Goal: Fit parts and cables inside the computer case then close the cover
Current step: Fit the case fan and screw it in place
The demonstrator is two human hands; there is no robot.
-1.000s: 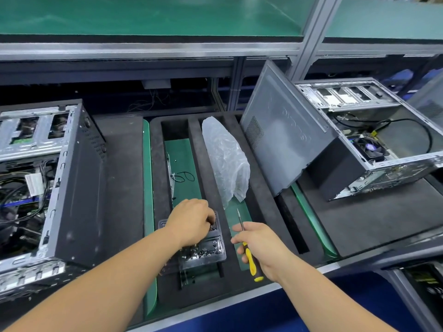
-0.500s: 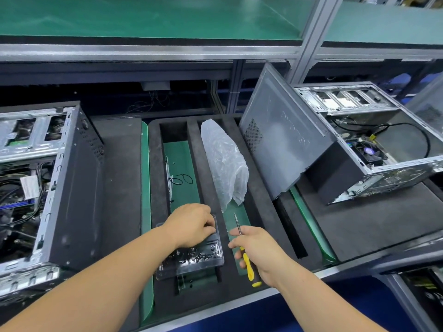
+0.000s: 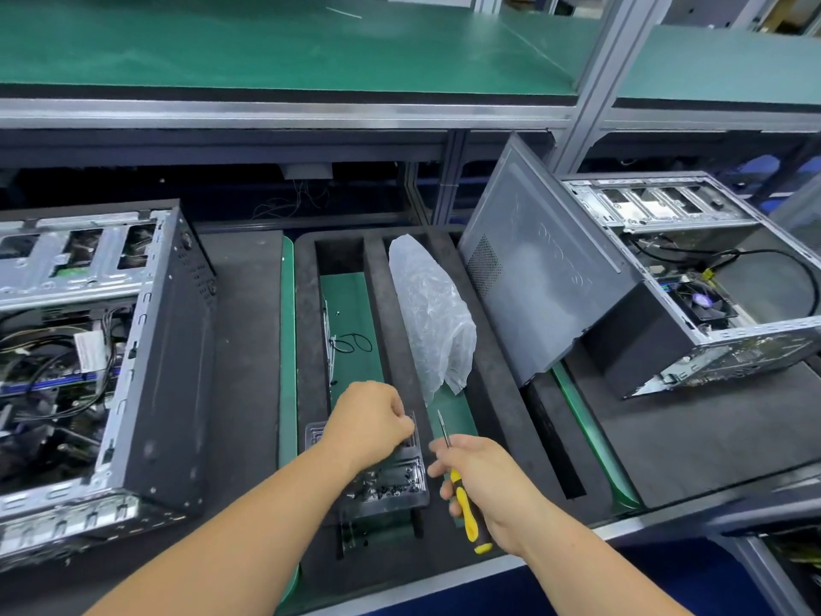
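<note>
Down over a clear screw tray [image 3: 391, 482], left hand [image 3: 368, 422] curled, fingers hidden, so grip cannot be told; right hand [image 3: 484, 480] gripping a yellow-handled screwdriver [image 3: 466, 504], tip toward 12 o'clock.
Resting at 2 o'clock on the bench [image 3: 693, 442]: open computer case [image 3: 693, 304], side cover [image 3: 533, 269] leaning against it. Standing at 9 o'clock, a second open case [image 3: 133, 357]; lying at 12, a crumpled plastic bag [image 3: 433, 313].

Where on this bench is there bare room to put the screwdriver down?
Bare dark foam lies between the open left computer case and the green strip. More lies before the right computer case, near the front edge. The middle slots are crowded: clear screw tray, crumpled plastic bag, both hands.
</note>
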